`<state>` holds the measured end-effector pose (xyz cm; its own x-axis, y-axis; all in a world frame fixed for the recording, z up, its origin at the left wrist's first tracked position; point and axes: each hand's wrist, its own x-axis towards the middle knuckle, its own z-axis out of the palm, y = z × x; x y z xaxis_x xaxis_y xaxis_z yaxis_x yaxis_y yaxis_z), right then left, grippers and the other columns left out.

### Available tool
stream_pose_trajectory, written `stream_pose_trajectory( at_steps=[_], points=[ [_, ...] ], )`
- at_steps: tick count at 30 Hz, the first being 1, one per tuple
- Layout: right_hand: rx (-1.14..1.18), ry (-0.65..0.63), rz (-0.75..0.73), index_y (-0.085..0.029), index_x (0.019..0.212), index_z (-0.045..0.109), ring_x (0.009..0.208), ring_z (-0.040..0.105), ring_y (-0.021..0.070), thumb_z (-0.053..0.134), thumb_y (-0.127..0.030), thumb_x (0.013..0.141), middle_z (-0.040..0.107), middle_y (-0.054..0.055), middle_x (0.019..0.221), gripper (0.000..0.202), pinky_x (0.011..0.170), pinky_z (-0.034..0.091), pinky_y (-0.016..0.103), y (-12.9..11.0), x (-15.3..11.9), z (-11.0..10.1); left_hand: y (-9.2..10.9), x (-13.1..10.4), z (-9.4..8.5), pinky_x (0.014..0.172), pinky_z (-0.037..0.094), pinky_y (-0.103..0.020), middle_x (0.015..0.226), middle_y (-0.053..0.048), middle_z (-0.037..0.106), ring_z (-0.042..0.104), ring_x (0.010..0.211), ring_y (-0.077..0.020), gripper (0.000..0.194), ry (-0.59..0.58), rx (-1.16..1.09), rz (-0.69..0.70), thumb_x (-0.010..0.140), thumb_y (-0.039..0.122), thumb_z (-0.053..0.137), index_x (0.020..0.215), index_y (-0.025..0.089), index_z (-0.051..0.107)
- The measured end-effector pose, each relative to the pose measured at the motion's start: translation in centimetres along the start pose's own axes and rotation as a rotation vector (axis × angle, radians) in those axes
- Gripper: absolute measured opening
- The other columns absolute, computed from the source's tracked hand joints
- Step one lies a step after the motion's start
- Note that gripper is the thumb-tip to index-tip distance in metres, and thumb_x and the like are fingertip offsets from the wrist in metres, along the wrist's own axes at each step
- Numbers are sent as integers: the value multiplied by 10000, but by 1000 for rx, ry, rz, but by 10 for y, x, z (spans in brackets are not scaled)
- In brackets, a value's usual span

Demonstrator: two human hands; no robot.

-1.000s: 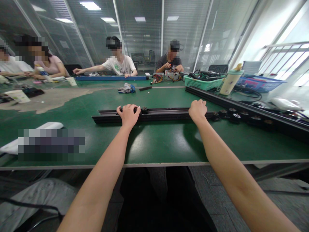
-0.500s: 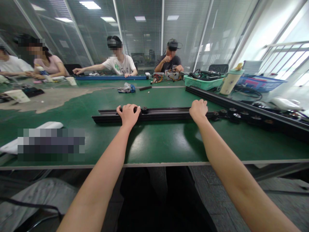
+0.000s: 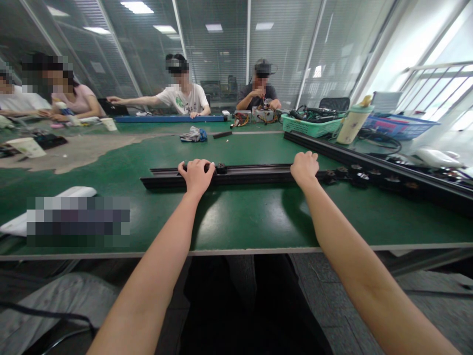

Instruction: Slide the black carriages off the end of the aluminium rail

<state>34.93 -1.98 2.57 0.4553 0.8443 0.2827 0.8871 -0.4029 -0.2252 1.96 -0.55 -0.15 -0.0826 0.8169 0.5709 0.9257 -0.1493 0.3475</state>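
Note:
A long black metal rail (image 3: 254,179) with a channel along its top lies crosswise on the green table in front of me. My left hand (image 3: 197,175) is curled over its left part, fingers closed around a small black part that is mostly hidden under them. Just right of those fingers, another small black block (image 3: 221,168) sits in the channel. At the rail's right end, my right hand (image 3: 305,170) is wrapped round it, thumb side toward me. Several black round parts (image 3: 357,177) lie in a row beyond the right hand.
A second long black rail (image 3: 343,154) runs diagonally at the right. Behind it stand a green basket (image 3: 314,126) of cables, a cream tumbler (image 3: 354,123) and a blue basket (image 3: 402,127). A crumpled cloth (image 3: 193,134) lies farther back. Several co-workers sit across the table.
Both my hands and the rail stay practically in place. Across the table, a co-worker's outstretched arm has moved slightly up and left.

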Motion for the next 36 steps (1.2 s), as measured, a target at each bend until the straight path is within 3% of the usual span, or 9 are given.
stream_pose_trajectory(
  at_steps=[8,36],
  points=[
    [1,-17,18,27,1424,667,1421,505,355,376,-39,1048,588,294,1481,480,1078,505,414,0,-1,-3,-2,1,3,1268,231,-584,1204,-94,789,644,1240,-328,273,11,7,2,1050,402,531,997,266,761],
    [-11,11,49,-7,1423,676,1391,503,352,416,-47,1030,586,301,1462,473,1047,519,421,15,15,8,2,-1,-2,1263,234,-592,1204,-97,788,633,1241,-331,268,1,-12,-1,1040,394,527,986,267,758]
  ],
)
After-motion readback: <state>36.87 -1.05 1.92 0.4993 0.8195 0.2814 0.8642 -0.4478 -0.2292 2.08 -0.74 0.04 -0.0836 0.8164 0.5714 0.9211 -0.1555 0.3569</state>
